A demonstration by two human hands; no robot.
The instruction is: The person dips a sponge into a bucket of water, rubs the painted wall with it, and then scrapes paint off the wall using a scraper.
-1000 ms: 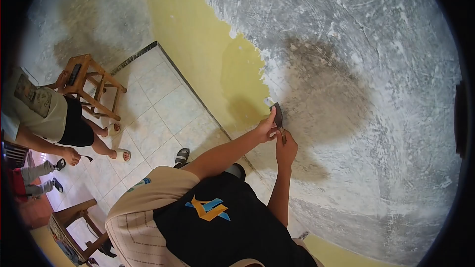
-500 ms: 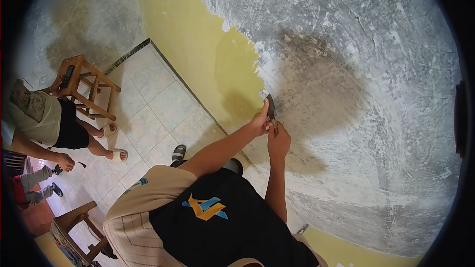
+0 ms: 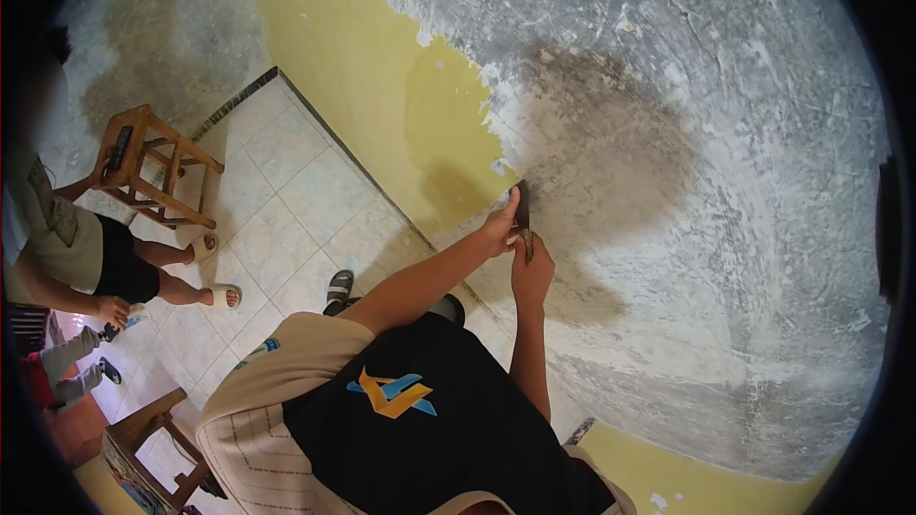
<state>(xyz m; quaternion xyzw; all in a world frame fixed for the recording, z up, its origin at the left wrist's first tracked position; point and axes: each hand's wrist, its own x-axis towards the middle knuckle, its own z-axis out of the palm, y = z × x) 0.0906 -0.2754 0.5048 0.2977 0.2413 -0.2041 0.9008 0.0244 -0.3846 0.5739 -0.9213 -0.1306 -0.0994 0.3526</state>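
Observation:
My right hand [image 3: 532, 272] is wrapped round the handle end of a scraper [image 3: 522, 208] with a dark blade. The fingers of my left hand [image 3: 500, 229] press on the blade from the left side, thumb pointing up along it. The blade tip is at the wall, by the ragged border between yellow paint [image 3: 334, 57] and the bare grey surface [image 3: 763, 229]. A small white patch [image 3: 499, 167] shows just above and left of the tip.
At left, a person [image 3: 57, 229] stands beside a wooden stool [image 3: 162, 172] with a dark object on it. Another person's legs [image 3: 72, 372] show lower left, near a second wooden stool or chair [image 3: 153, 420]. Pale floor tiles [image 3: 286, 162] meet the wall at a dark border.
Against the wall, the scraper and both my hands have moved slightly down the ragged border. The view has shifted. The person at left has moved the lower hand, which now holds something pale.

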